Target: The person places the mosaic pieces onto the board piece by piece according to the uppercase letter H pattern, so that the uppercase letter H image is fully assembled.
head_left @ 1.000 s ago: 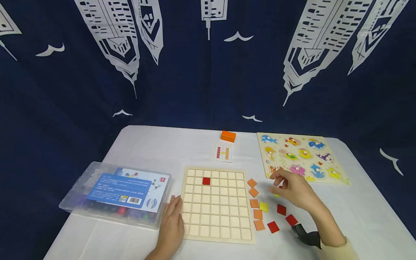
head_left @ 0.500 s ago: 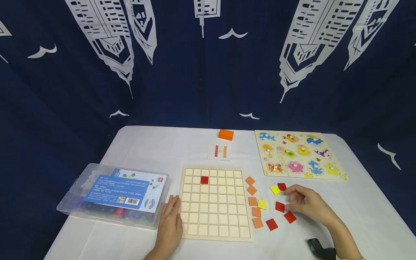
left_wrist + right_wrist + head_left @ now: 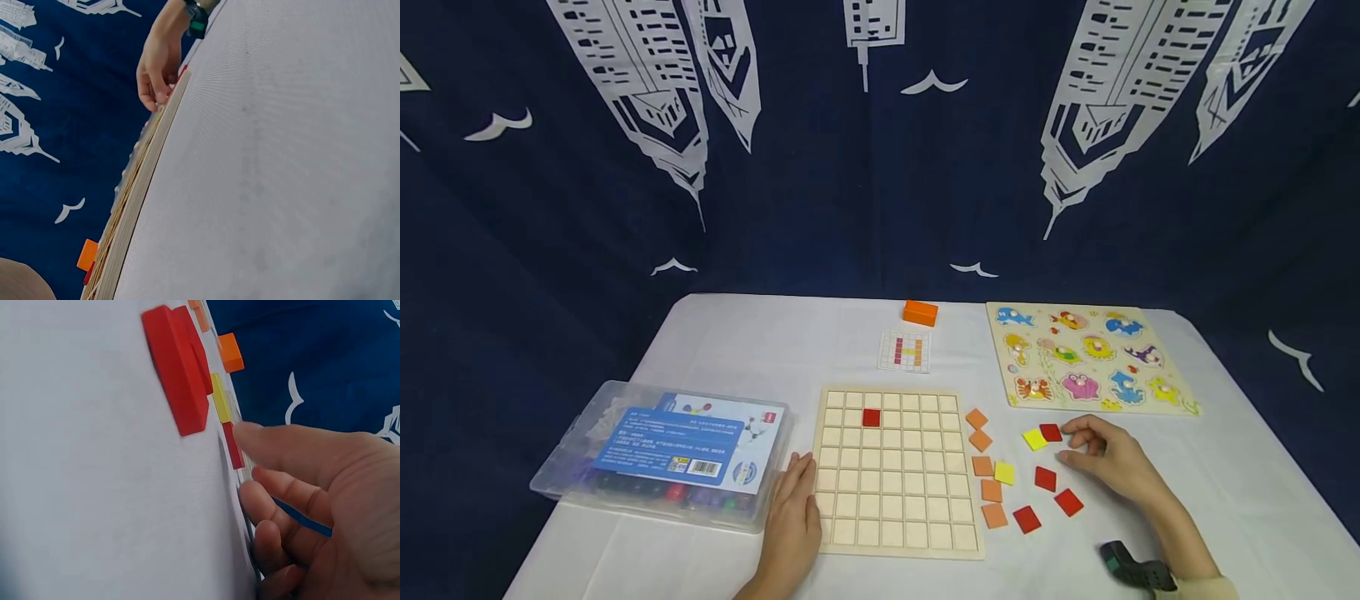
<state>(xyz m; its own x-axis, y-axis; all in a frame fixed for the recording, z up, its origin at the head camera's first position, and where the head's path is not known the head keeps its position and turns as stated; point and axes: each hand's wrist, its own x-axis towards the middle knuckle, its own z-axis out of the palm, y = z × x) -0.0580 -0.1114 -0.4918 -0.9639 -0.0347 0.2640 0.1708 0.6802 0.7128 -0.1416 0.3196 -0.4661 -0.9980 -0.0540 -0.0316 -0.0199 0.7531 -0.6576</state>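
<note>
My left hand (image 3: 793,521) rests along the left edge of a wooden grid board (image 3: 898,552), its fingers straight. One red tile (image 3: 871,417) lies in a cell in the board's second row. To the right, my right hand (image 3: 1112,462) is low over the table, thumb and fingers parted with nothing between them. Just left of its fingertips lies another red tile (image 3: 1051,432), touching a yellow tile (image 3: 1035,438). In the right wrist view the thumb is close to that red tile (image 3: 233,445); whether they touch I cannot tell. Nearer lie loose red tiles (image 3: 1046,477).
Several orange tiles (image 3: 992,491) and a yellow tile (image 3: 1003,473) line the board's right side. Behind the board are a pattern card (image 3: 904,351) and an orange block (image 3: 921,313). A sea-animal puzzle (image 3: 1105,402) lies back right, a plastic case (image 3: 685,446) at left.
My right hand has moved right and nearer from above the far red and yellow tiles, uncovering them, and now hovers beside them. The left hand stays at the board.
</note>
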